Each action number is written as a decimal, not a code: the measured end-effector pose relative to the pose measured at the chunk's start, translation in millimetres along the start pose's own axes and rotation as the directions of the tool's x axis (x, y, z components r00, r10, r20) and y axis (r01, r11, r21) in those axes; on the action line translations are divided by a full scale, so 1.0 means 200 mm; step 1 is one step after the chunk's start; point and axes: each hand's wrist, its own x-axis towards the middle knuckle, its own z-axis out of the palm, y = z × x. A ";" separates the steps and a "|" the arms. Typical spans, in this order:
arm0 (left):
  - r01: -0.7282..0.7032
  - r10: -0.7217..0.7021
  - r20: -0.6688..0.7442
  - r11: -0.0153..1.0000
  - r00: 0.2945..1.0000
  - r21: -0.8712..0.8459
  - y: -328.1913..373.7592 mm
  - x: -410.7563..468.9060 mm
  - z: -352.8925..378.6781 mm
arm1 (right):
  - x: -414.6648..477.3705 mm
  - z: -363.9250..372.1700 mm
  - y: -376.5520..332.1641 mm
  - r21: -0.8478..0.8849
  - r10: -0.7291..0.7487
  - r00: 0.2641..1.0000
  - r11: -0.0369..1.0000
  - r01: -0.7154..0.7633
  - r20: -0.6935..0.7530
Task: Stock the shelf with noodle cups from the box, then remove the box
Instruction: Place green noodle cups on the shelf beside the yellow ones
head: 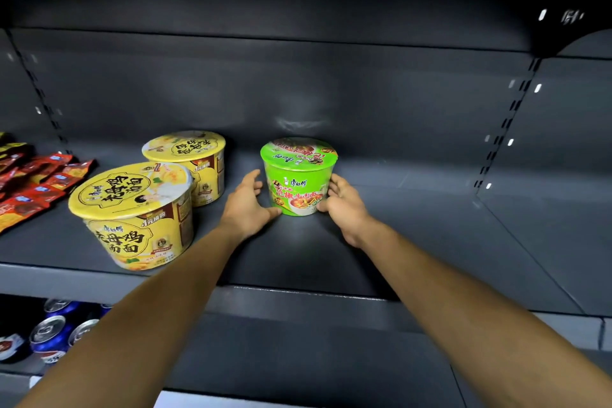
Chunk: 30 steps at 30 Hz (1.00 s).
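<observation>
Nearest the camera, blue soda cans [49, 334] stand on the lower shelf [298, 358] at the left, their silver tops up. Two bare forearms reach up from the bottom edge across the front lip of the dark grey shelf [430, 242] above.

At the shelf's front left stands a yellow noodle cup [132, 215], upright, with its lid sealed and its label facing outward.

Further in, near the middle of the shelf, the left grip [246, 205] and the right grip [344, 205], both bare hands, flank the green noodle cup [298, 175]. The cup stands upright on the shelf board, lid on, well apart from the shelf's right side panel. The left grip curls round the cup's left side, its thumb touching the base and its fingers bent just beside the wall. The right grip grasps the other side, fingers against the wall and thumb low at the base. The cup is held between the two.

Left of it, and behind the front yellow one, a second yellow noodle cup [188, 162] stands upright, near the left grip but not touching it. At the far left lie red snack packets [36, 182] in overlapping rows.

Behind everything rises the dark back panel [298, 86], with slotted uprights [510, 122] at its sides.
</observation>
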 end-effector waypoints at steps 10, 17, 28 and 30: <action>0.052 -0.054 -0.003 0.965 0.999 -0.258 0.06 -0.05 0.00 | -0.01 0.06 -0.02 -0.050 0.013 0.988 0.999 -0.006 0.151; 0.068 -0.081 -0.033 0.954 0.996 -0.291 0.00 -0.02 -0.06 | 0.01 0.14 -0.02 -0.105 0.036 0.982 0.994 -0.017 0.186; 0.056 -0.076 -0.040 0.929 0.996 -0.365 0.01 -0.04 -0.08 | 0.04 0.17 -0.02 -0.162 0.062 0.980 0.986 -0.031 0.191; 0.057 -0.076 -0.035 0.923 0.996 -0.381 0.02 -0.04 -0.09 | 0.03 0.17 -0.02 -0.182 0.069 0.978 0.983 -0.033 0.196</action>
